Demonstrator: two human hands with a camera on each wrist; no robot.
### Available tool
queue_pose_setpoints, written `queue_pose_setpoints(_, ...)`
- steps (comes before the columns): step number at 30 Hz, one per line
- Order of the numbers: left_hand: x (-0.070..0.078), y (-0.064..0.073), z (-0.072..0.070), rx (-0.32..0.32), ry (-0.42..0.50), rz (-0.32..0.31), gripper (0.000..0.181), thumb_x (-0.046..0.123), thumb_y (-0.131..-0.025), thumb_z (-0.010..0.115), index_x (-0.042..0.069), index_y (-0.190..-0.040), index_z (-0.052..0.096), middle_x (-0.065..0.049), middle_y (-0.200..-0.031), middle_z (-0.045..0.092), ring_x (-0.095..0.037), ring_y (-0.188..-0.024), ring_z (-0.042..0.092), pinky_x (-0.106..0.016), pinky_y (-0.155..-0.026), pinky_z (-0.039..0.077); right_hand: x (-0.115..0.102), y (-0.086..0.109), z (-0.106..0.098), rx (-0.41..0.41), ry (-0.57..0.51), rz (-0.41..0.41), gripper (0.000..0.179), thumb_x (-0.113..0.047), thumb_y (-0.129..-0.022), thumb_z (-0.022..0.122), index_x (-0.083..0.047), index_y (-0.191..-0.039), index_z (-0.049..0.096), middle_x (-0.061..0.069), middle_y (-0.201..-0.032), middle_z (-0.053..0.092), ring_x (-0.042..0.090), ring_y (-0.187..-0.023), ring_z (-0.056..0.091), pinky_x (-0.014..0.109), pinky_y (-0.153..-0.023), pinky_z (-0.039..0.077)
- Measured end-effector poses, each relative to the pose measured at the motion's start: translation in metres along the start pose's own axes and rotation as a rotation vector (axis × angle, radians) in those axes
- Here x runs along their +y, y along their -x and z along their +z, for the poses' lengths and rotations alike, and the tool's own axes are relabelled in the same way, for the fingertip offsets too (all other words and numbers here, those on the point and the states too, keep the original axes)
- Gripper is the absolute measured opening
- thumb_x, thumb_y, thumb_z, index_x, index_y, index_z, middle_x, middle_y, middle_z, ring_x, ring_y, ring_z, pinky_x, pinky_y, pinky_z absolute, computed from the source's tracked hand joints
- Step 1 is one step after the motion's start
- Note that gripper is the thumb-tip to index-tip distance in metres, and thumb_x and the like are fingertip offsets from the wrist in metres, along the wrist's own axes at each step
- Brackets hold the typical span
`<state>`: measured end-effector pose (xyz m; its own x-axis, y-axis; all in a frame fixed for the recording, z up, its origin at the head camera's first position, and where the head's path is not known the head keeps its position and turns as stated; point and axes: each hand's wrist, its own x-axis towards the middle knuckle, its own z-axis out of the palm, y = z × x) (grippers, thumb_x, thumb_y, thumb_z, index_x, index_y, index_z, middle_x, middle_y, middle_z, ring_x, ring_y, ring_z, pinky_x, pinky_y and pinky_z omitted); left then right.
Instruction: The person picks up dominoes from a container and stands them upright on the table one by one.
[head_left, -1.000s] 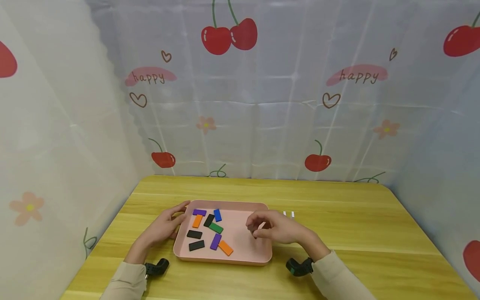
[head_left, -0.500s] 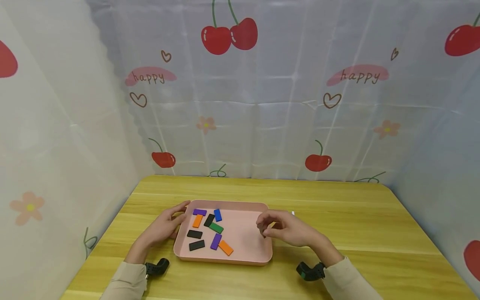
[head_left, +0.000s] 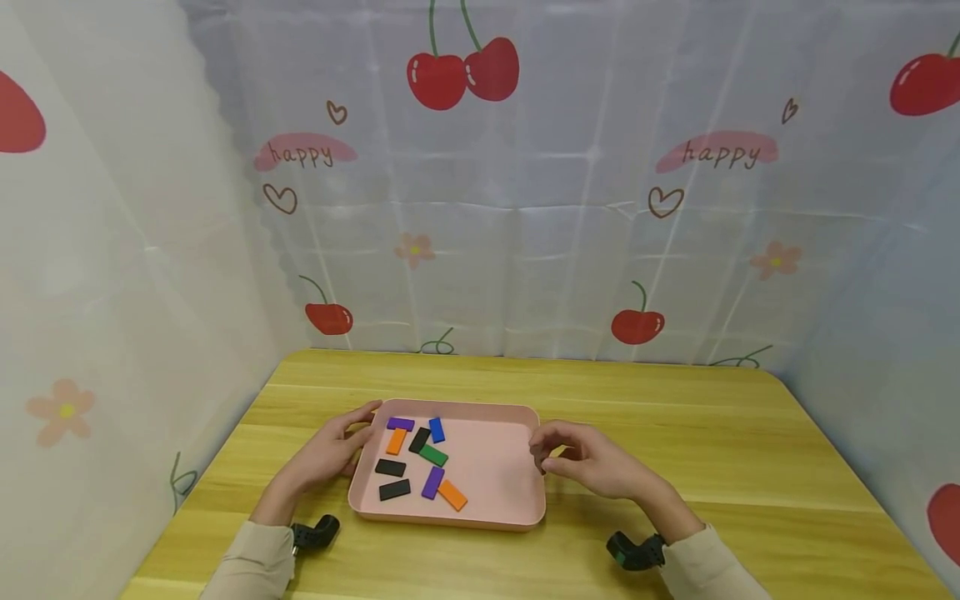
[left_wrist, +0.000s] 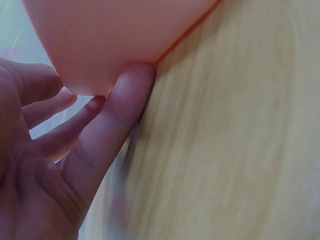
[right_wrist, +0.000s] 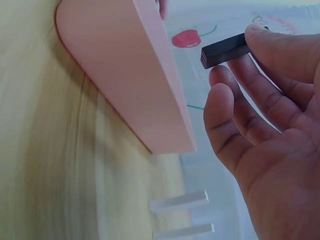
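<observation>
A pink tray (head_left: 487, 525) lies on the table with small coloured blocks in its left and middle part. My left hand (head_left: 330, 450) rests against the tray's left side. In the left wrist view, the thumb (left_wrist: 125, 95) touches the outer wall low down, and the fingers lie around the rim and corner. My right hand (head_left: 588, 458) is raised at the tray's right edge. It pinches a black rectangular block (right_wrist: 225, 51) between thumb and fingertips, plain in the right wrist view. In the head view that block is mostly hidden by the fingers.
In the tray lie black blocks (head_left: 394, 490), purple blocks (head_left: 432, 482), orange blocks (head_left: 452, 495), a green block (head_left: 433, 455) and a blue block (head_left: 437, 430). Two white blocks (right_wrist: 180, 201) stand on the table (head_left: 675, 433) beyond the tray's right side. A cherry-print curtain (head_left: 517, 275) hangs behind.
My right hand has moved rightward from over the tray's interior to its right edge, still pinching the black block. The white blocks have become hidden behind it in the head view. My left hand stays put.
</observation>
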<state>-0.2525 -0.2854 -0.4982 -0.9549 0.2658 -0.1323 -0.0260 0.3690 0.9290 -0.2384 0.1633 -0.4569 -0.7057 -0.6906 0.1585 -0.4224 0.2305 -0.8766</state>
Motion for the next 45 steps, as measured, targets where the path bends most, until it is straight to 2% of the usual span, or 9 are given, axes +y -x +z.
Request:
queue_pose_setpoints(3, 0.001, 0.001, -0.001, -0.007, -0.002, 0.0, 0.055, 0.021, -0.111, 0.047, 0.023, -0.164, 0.031, -0.022, -0.161, 0.036, -0.038, -0.127, 0.06, -0.045, -0.076, 0.065, 0.003, 0.004, -0.002, 0.02, 0.002, 0.014, 0.024, -0.011, -0.103, 0.063, -0.002, -0.125, 0.062, 0.02, -0.114, 0.065, 0.016, -0.103, 0.063, 0.029, -0.087, 0.059)
queue_pose_setpoints(7, 0.002, 0.002, -0.001, -0.005, -0.02, 0.002, 0.055, 0.021, -0.111, 0.047, 0.022, -0.164, 0.031, -0.024, -0.161, 0.035, -0.038, -0.127, 0.061, -0.043, -0.075, 0.065, 0.007, 0.01, -0.006, 0.053, 0.005, 0.057, 0.023, -0.012, -0.104, 0.062, -0.001, -0.124, 0.062, 0.019, -0.116, 0.065, 0.017, -0.104, 0.063, 0.027, -0.087, 0.057)
queue_pose_setpoints(12, 0.004, 0.002, 0.0, 0.003, -0.012, -0.011, 0.054, 0.021, -0.111, 0.048, 0.025, -0.163, 0.033, -0.022, -0.161, 0.037, -0.037, -0.126, 0.061, -0.044, -0.076, 0.065, 0.015, 0.02, -0.011, 0.091, 0.013, 0.086, 0.022, -0.01, -0.103, 0.063, 0.0, -0.123, 0.061, 0.015, -0.113, 0.065, 0.019, -0.105, 0.063, 0.027, -0.085, 0.057)
queue_pose_setpoints(20, 0.003, 0.001, 0.0, 0.015, -0.003, -0.024, 0.054, 0.021, -0.111, 0.048, 0.027, -0.162, 0.034, -0.02, -0.161, 0.037, -0.036, -0.125, 0.061, -0.045, -0.076, 0.065, 0.027, 0.035, -0.017, 0.125, -0.006, 0.121, 0.028, -0.009, -0.103, 0.063, 0.004, -0.127, 0.06, 0.021, -0.118, 0.063, 0.016, -0.107, 0.062, 0.027, -0.082, 0.057)
queue_pose_setpoints(26, 0.003, 0.001, 0.0, 0.019, -0.014, -0.029, 0.054, 0.023, -0.111, 0.049, 0.028, -0.162, 0.034, -0.02, -0.161, 0.038, -0.035, -0.124, 0.062, -0.045, -0.075, 0.065, 0.037, 0.043, -0.023, 0.166, 0.003, 0.181, 0.027, -0.011, -0.102, 0.065, 0.002, -0.125, 0.061, 0.019, -0.117, 0.065, 0.013, -0.106, 0.062, 0.026, -0.082, 0.056)
queue_pose_setpoints(36, 0.004, 0.0, 0.001, 0.011, -0.01, -0.022, 0.054, 0.021, -0.111, 0.049, 0.026, -0.162, 0.034, -0.022, -0.16, 0.039, -0.035, -0.124, 0.063, -0.045, -0.075, 0.065, 0.055, 0.054, -0.035, 0.216, 0.053, 0.19, 0.026, -0.008, -0.101, 0.065, -0.001, -0.126, 0.063, 0.018, -0.12, 0.066, 0.014, -0.107, 0.063, 0.022, -0.09, 0.054)
queue_pose_setpoints(45, 0.003, 0.0, 0.0, 0.017, -0.023, -0.024, 0.054, 0.024, -0.11, 0.05, 0.029, -0.162, 0.035, -0.02, -0.159, 0.04, -0.034, -0.123, 0.063, -0.044, -0.075, 0.065, 0.062, 0.058, -0.044, 0.285, 0.057, 0.199, 0.021, -0.006, -0.1, 0.066, -0.001, -0.12, 0.063, 0.015, -0.113, 0.067, 0.011, -0.101, 0.063, 0.022, -0.086, 0.054)
